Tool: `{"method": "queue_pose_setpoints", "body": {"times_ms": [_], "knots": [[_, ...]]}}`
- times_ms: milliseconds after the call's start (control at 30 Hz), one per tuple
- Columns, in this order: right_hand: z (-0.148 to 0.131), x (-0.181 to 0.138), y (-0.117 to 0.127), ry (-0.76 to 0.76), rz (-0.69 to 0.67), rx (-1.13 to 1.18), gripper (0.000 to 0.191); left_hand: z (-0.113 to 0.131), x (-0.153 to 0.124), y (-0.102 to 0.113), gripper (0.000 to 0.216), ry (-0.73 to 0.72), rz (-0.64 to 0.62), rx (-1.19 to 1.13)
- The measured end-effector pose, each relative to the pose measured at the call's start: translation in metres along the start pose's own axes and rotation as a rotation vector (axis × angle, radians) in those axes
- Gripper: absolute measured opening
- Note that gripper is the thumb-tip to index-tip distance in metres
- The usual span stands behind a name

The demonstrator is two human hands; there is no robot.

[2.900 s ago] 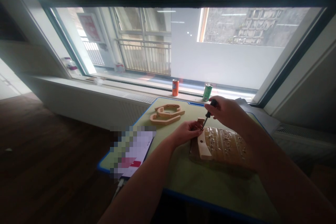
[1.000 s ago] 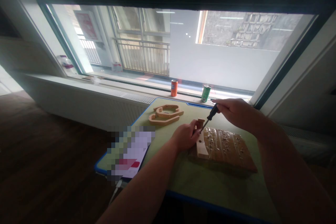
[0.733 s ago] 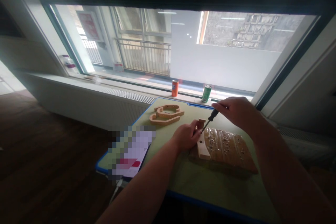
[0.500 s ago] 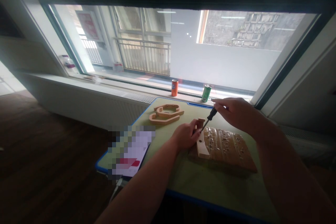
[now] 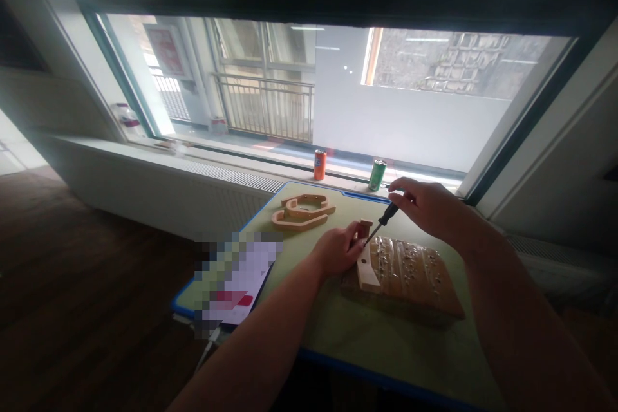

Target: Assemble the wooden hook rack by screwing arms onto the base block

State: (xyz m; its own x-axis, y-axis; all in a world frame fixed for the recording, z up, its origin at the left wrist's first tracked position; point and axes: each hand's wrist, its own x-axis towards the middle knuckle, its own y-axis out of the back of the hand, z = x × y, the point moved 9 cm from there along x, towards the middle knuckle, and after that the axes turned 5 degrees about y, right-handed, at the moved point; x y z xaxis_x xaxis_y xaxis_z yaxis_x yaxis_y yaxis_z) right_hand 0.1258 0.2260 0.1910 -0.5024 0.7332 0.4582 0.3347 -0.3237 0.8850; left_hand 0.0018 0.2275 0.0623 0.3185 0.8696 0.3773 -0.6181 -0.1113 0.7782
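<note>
A slatted wooden panel (image 5: 410, 273) lies on the green table (image 5: 381, 341), with a pale wooden bar (image 5: 367, 269) along its left end. My left hand (image 5: 338, 250) is closed on the bar's far end, beside a small wooden block (image 5: 365, 227). My right hand (image 5: 422, 206) grips the black handle of a screwdriver (image 5: 381, 222). The screwdriver slants down to the left, and its tip meets the bar just by my left fingers.
Two curved wooden pieces (image 5: 302, 212) lie stacked at the table's far left. A blurred-out sheet (image 5: 234, 283) covers the near left corner. An orange can (image 5: 319, 165) and a green can (image 5: 377, 175) stand on the windowsill beyond the table.
My right hand has shifted its hold on the screwdriver handle a little while the tip stayed at the bar. My left hand has kept its place.
</note>
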Motion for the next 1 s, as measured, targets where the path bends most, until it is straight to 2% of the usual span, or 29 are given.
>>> {"method": "queue_pose_setpoints", "body": {"times_ms": [100, 200, 367, 567, 767, 1000], "knots": [[-0.006, -0.002, 0.000, 0.056, -0.024, 0.018, 0.029, -0.001, 0.000, 0.000, 0.025, 0.004, 0.002, 0.001], [-0.005, -0.004, 0.001, 0.031, -0.053, -0.034, 0.026, 0.000, 0.000, -0.001, 0.025, -0.007, 0.004, 0.004], [-0.008, -0.006, 0.003, 0.007, -0.095, -0.073, 0.038, 0.000, -0.001, 0.000, 0.025, -0.025, 0.007, -0.017], [-0.021, -0.005, 0.006, 0.063, -0.021, 0.065, 0.029, 0.000, 0.000, 0.000, 0.027, 0.019, -0.008, 0.017], [-0.024, -0.008, 0.001, 0.125, -0.041, -0.045, 0.028, 0.002, -0.001, 0.000, 0.026, 0.018, 0.007, 0.041], [-0.021, -0.008, 0.003, 0.088, -0.054, -0.095, 0.033, -0.002, 0.000, -0.002, 0.023, 0.005, 0.024, 0.040]]}}
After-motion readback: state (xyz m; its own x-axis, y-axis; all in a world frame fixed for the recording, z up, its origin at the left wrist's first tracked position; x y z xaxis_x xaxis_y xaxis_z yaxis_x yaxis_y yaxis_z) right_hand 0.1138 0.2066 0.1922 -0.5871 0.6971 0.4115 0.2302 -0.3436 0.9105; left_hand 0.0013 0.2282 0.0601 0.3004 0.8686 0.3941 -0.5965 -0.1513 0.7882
